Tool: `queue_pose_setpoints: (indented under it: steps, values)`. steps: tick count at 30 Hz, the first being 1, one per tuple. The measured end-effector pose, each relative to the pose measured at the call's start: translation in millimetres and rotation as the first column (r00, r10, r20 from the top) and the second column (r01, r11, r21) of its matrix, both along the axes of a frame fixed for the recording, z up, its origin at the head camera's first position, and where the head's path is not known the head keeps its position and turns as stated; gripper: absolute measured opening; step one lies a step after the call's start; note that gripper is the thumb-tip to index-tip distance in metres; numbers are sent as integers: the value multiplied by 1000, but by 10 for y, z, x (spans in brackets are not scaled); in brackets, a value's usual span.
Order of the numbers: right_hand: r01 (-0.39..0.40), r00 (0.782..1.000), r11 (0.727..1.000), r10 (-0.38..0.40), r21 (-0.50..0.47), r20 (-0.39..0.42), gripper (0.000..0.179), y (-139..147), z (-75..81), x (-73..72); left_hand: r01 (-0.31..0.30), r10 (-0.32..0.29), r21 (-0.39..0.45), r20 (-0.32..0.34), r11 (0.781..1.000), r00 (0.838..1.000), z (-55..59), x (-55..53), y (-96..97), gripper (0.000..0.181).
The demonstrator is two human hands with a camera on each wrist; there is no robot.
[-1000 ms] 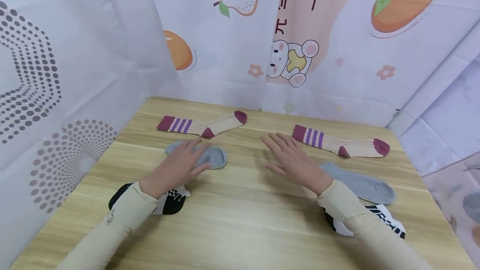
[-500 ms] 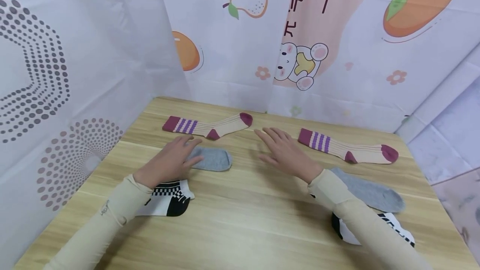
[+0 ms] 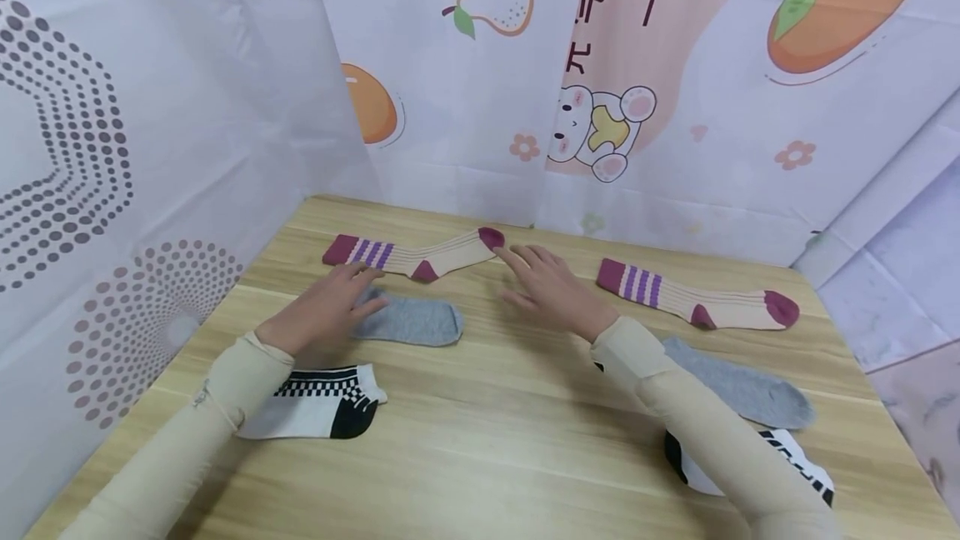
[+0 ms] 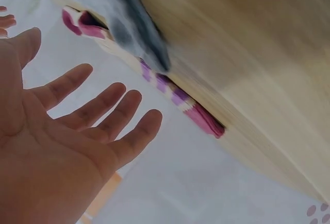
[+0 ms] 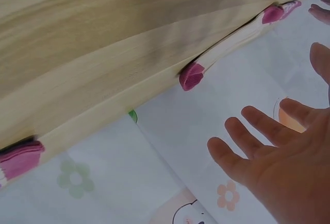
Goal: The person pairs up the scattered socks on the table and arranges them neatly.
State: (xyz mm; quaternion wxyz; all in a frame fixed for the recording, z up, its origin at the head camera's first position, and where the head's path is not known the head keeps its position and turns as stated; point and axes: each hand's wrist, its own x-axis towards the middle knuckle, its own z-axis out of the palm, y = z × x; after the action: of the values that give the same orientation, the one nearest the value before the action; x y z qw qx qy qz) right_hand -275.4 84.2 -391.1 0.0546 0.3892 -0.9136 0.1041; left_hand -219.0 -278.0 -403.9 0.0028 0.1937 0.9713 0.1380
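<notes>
My left hand (image 3: 322, 307) hovers over the left grey sock (image 3: 412, 321), covering its left end. In the left wrist view its fingers are spread and nothing is held. Over the middle of the table, my right hand (image 3: 551, 286) has its fingers extended and holds nothing; its fingertips overlap the toe of the left striped sock (image 3: 401, 257) in the head view. On the right lie another maroon, cream and purple striped sock (image 3: 675, 294) and a grey sock (image 3: 738, 382). A black-and-white checkered ankle sock (image 3: 315, 407) lies near my left sleeve. Its lookalike (image 3: 798, 461) is partly hidden under my right forearm.
The socks lie on a wood-grain table (image 3: 480, 457). A white curtain with fruit and bear prints (image 3: 465, 165) hangs along the back edge. Another curtain with dotted patterns (image 3: 225, 148) borders the left side.
Both hands have drifted left, still with fingers extended. The view has shifted slightly, and more of the left checkered sock now shows. The socks themselves appear to lie as before.
</notes>
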Motion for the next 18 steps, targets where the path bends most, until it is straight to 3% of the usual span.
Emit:
queue_pose_setpoints:
  steps: [8,18]
  values:
    - [39,998,999,-39,3,52,64,-151,-32,-210,-15,14,-14,-12,1000,1000,10,-205,-139,51]
    - [89,994,996,-88,-19,66,50,-329,-104,-548,-64,63,2,33,998,997,73,-478,-316,52]
